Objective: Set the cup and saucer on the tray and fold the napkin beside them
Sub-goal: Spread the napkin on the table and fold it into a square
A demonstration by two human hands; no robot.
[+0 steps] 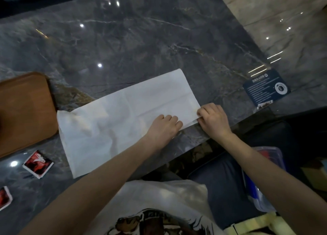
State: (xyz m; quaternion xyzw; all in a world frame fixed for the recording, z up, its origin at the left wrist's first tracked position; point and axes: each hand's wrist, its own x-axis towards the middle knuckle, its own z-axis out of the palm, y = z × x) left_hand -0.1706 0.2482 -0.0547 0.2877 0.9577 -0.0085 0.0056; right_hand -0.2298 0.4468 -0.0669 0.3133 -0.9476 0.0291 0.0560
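A white napkin lies spread out as a long rectangle on the dark marble table, with crease lines across it. My left hand rests flat on the napkin near its right end, fingers together. My right hand pinches the napkin's near right corner at the table edge. A brown wooden tray sits at the left, partly cut off by the frame and touching the napkin's left end. No cup or saucer is in view.
Two red and white sachets lie on the table at the lower left. A dark blue card sits near the table's right edge. A clear plastic box stands on the floor at the right.
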